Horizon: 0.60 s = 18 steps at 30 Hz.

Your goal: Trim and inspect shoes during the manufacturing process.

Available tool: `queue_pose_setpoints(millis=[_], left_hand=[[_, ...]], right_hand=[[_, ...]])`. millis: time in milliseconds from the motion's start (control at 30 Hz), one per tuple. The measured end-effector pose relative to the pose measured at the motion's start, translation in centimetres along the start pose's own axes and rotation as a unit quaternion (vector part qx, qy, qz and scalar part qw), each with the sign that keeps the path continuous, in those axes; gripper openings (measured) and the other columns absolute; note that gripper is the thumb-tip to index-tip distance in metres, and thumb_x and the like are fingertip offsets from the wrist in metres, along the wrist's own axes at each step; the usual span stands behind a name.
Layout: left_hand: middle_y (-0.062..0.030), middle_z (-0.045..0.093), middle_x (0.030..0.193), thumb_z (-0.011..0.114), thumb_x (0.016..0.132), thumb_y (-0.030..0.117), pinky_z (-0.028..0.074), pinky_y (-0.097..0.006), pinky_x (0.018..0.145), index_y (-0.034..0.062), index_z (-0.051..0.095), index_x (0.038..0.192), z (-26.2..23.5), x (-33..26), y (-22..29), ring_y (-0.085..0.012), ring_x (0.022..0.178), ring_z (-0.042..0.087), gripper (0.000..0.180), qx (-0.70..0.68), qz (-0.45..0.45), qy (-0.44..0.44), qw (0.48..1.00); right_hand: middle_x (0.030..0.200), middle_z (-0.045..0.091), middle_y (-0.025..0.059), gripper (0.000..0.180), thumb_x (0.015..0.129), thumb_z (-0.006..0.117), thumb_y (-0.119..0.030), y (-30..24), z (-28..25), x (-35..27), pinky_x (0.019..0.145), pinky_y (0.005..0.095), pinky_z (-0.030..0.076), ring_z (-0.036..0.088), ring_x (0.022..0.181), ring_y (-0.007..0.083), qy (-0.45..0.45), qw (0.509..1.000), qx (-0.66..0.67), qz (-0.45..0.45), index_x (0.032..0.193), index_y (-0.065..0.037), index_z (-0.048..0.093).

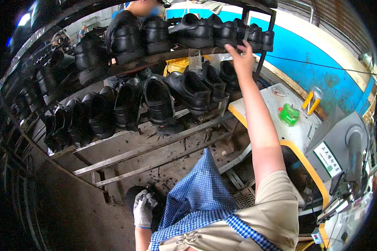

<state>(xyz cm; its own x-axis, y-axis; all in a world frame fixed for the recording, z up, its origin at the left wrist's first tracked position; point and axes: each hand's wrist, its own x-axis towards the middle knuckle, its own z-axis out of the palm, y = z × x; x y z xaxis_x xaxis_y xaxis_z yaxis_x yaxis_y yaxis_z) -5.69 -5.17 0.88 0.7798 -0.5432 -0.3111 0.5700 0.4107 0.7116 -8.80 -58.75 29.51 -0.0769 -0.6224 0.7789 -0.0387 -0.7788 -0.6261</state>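
Observation:
My bare right hand (242, 60) is raised at the end of an outstretched arm, fingers apart and holding nothing. It overlaps the edge of the upper shelf, close to a row of black shoes (225, 33); whether a fingertip touches one I cannot tell. Low in the view, my left hand (144, 206), in a pale work glove, has its fingers curled against a dark rounded shape (132, 195). What those fingers hold, if anything, is hidden. More black shoes (158, 98) stand tilted on the lower rack, below the upper row.
A metal rack rail (155, 149) crosses in front. To the right stands a white worktable (266, 100) with a yellow edge, bearing a green container (289, 114) and a yellow-and-clear cylinder (312, 100). Beside it is a grey machine (337, 142). A person (144, 8) is behind the rack.

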Motion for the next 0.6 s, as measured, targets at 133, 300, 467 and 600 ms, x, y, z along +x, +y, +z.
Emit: queue_pose_setpoints(millis=[133, 300, 467, 600], left_hand=[[-0.0051, 0.061, 0.092, 0.056, 0.091, 0.011, 0.052, -0.030, 0.065, 0.0079, 0.056, 0.113, 0.6, 0.6, 0.2, -0.0146, 0.073, 0.057, 0.022, -0.015, 0.002, -0.040, 0.999], [-0.0064, 0.060, 0.095, 0.055, 0.091, 0.011, 0.052, -0.032, 0.068, 0.0073, 0.054, 0.115, 1.7, 0.4, 0.4, -0.0157, 0.077, 0.057, 0.024, -0.013, -0.005, -0.077, 0.997], [-0.0076, 0.061, 0.095, 0.056, 0.091, 0.011, 0.052, -0.033, 0.069, 0.0069, 0.054, 0.115, 0.6, -0.7, -0.2, -0.0168, 0.078, 0.058, 0.025, -0.002, -0.014, -0.030, 0.999], [-0.0079, 0.061, 0.095, 0.060, 0.089, 0.014, 0.051, -0.032, 0.067, 0.0068, 0.056, 0.113, 0.9, -0.8, 0.4, -0.0169, 0.076, 0.057, 0.026, -0.009, 0.004, -0.044, 0.999]], right_hand=[[0.105, 0.063, 0.0196, 0.106, 0.061, 0.082, -0.048, -3.0, 2.1, -0.1, 0.084, 0.0356, 0.048, 0.063, 0.095, 0.0242, -0.091, 0.992, -0.018, 0.083, 0.140, 0.000, 0.029], [0.113, 0.057, 0.0207, 0.101, 0.063, 0.083, -0.037, -3.0, 0.9, 1.0, 0.071, 0.0303, 0.051, 0.063, 0.091, 0.0212, -0.001, 0.998, 0.044, 0.038, 0.136, 0.002, 0.025], [0.108, 0.055, 0.0131, 0.071, 0.066, 0.081, -0.013, -10.1, -6.6, -4.7, 0.080, 0.0330, 0.050, 0.058, 0.090, 0.0208, 0.173, 0.936, 0.283, -0.118, 0.122, 0.000, 0.039], [0.128, 0.047, 0.0202, 0.056, 0.091, 0.049, -0.035, -8.2, -14.8, -11.4, 0.104, 0.0470, 0.036, 0.046, 0.121, 0.0303, 0.276, 0.933, 0.186, -0.135, 0.130, 0.004, 0.040]])
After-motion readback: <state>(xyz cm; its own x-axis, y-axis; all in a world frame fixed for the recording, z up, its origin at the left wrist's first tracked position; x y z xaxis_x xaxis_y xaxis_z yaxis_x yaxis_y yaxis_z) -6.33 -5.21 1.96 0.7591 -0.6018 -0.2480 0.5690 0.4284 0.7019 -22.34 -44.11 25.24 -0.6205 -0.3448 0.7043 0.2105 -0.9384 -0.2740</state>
